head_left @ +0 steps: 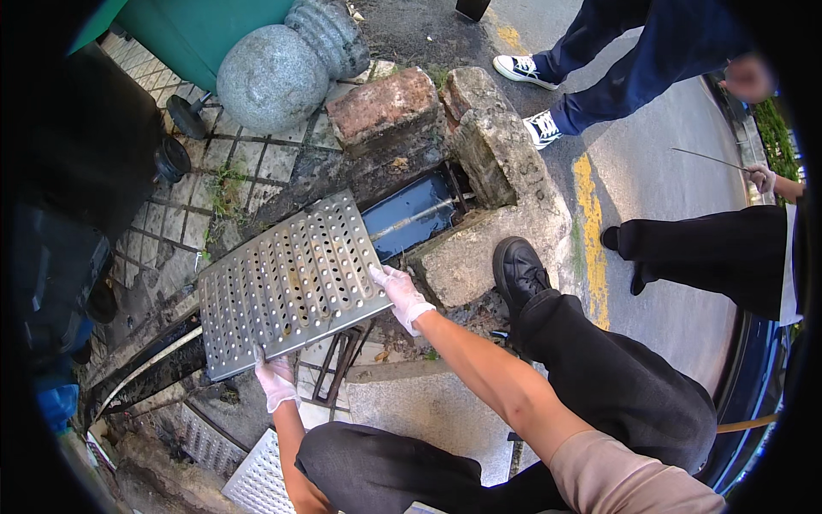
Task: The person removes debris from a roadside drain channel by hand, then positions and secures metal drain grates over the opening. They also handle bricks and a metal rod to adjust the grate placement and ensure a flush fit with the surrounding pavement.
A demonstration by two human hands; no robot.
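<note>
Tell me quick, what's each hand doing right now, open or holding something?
Left hand: closed, holding the near edge of the perforated metal plate.
Right hand: closed, holding the same plate at its right corner.

Beyond the right fingers [384, 281] and to their left, a gray stone ball [272, 80] lies near a reddish brick [383, 107], with a green bin [193, 38] farther out. Well beyond the left fingers [262, 363], weeds [226, 195] sprout between pale tiles [248, 157]. To the right of the right fingers, a yellow line [590, 227] marks the road [664, 184]; there stand a person in dark blue trousers [612, 92] and white-toed sneakers [522, 68], and another in black trousers [693, 253], holding a thin rod [712, 158].
</note>
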